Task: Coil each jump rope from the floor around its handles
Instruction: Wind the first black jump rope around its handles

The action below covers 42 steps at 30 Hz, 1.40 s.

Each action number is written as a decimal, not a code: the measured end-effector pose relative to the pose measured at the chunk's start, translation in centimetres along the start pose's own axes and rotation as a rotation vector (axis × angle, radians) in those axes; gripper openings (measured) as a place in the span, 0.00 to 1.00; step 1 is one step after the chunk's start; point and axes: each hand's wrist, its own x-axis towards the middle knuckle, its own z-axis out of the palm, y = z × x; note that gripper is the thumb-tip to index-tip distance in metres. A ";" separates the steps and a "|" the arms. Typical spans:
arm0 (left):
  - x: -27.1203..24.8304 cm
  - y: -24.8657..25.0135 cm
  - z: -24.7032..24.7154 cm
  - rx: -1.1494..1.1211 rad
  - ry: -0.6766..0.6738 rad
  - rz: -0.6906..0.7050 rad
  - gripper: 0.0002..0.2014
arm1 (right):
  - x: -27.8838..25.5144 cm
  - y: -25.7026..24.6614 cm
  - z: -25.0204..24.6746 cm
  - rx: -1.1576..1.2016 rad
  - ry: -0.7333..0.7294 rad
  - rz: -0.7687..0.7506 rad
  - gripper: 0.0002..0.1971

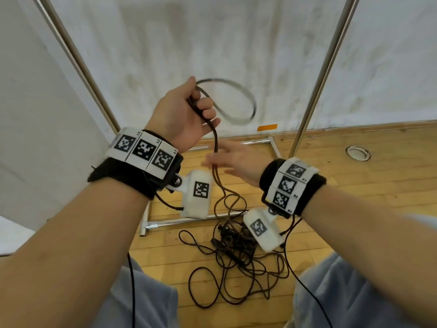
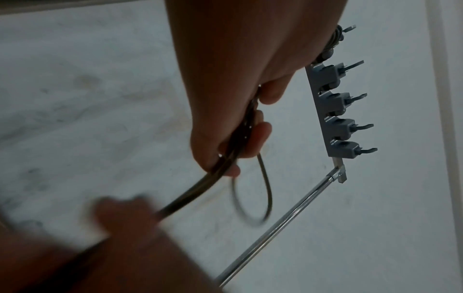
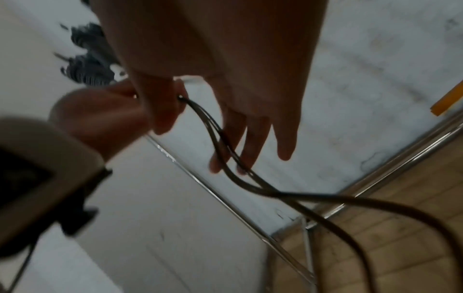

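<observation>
Head view: left hand (image 1: 183, 114) raised, fingers curled tight around the handles and a loop of the jump rope (image 1: 215, 147). Rope hangs straight down from that fist to a tangled pile on the floor (image 1: 354, 197). Right hand (image 1: 236, 162), fingers straight and spread, touches the hanging strand just below the left; it is nearer the slack.

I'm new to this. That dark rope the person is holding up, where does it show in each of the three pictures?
Head view: the rope hangs mid-frame from the left hand, a blurred loop above right.
Left wrist view: the rope runs from the fist toward lower left, a loop below.
Right wrist view: the rope crosses the right hand at its fingers, centre.
Shared landmark: the left hand gripping the rope.
</observation>
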 end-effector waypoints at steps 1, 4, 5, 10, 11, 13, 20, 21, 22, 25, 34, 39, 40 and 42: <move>0.1 0.1 -0.1 -0.012 0.023 0.019 0.19 | 0.1 0.6 0.5 -0.117 -0.025 0.015 0.15; 0.6 0.7 -1.0 -0.043 0.099 0.068 0.20 | 0.1 2.3 1.9 -0.407 -0.152 0.081 0.12; 0.9 0.8 -1.5 -0.022 0.130 0.075 0.20 | 0.1 2.6 2.1 -0.523 -0.161 0.096 0.13; 2.0 0.4 -4.0 0.389 0.198 -0.056 0.21 | 0.7 1.3 1.0 -0.538 -0.096 0.069 0.16; 2.2 0.0 -4.5 0.490 0.194 -0.101 0.26 | 0.8 0.7 0.4 -0.419 -0.023 0.051 0.16; 2.4 -0.8 -5.1 0.637 0.237 -0.138 0.28 | 1.0 -0.4 -0.7 -0.150 0.134 0.045 0.15; 1.3 -3.8 -3.3 1.023 -0.078 -0.180 0.10 | 1.1 -2.5 -3.5 0.281 0.388 0.023 0.15; 1.2 -4.4 -3.0 1.034 -0.131 -0.175 0.13 | 1.1 -2.7 -3.5 0.319 0.380 0.010 0.15; 1.0 -5.0 -2.7 1.024 -0.165 -0.161 0.16 | 1.0 -2.8 -3.5 0.382 0.364 -0.004 0.16; 0.9 -6.6 -1.6 0.944 -0.266 -0.086 0.09 | 0.7 -3.3 -3.4 0.580 0.342 -0.059 0.16; 1.2 -7.3 -1.6 0.915 -0.319 -0.091 0.08 | -0.3 -4.7 -7.8 0.766 0.518 -0.286 0.17; 1.6 -4.9 -1.6 0.658 -0.074 0.085 0.05 | -0.3 -2.9 -7.8 0.577 0.357 -0.191 0.25; 1.6 -4.4 -1.6 0.596 -0.031 0.105 0.05 | 0.0 -2.3 -7.2 0.484 0.259 -0.152 0.28; 1.7 -3.5 -1.7 0.465 0.012 0.118 0.06 | 0.4 -1.1 -5.3 0.240 0.054 -0.103 0.26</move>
